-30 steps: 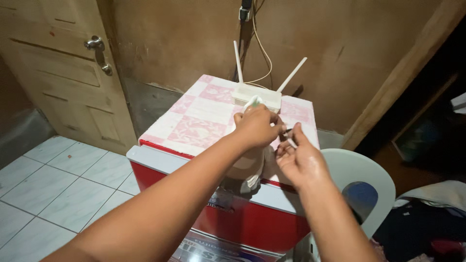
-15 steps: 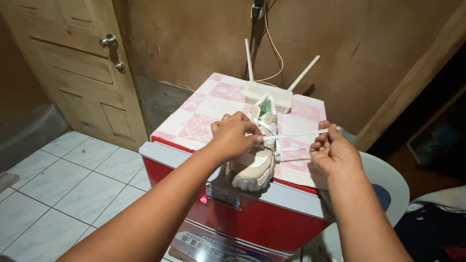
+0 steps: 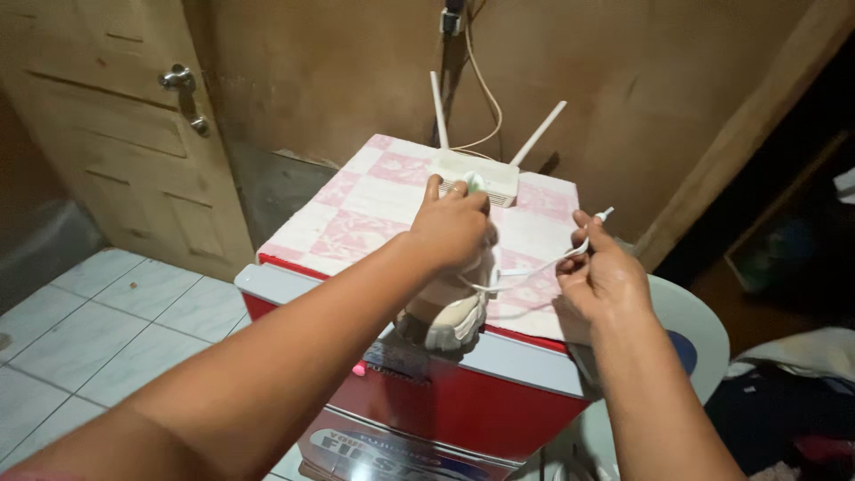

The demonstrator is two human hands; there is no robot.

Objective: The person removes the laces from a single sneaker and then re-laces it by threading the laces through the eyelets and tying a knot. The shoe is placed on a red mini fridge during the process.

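At the frame's centre, the left hand [image 3: 452, 230] is gripping the beige sneaker [image 3: 448, 313] on the red fridge [image 3: 463, 401] while the right hand [image 3: 604, 278] is pinching its white lace [image 3: 543, 264], a lacing step likely needing threading.

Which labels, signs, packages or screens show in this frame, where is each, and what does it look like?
Badge: small silver plate on the red fridge's upper front edge, beside a pink indicator light.
Sticker: large blue and white label with lettering, lower on the fridge front, cut off by the frame edge.
No packages or screens show.
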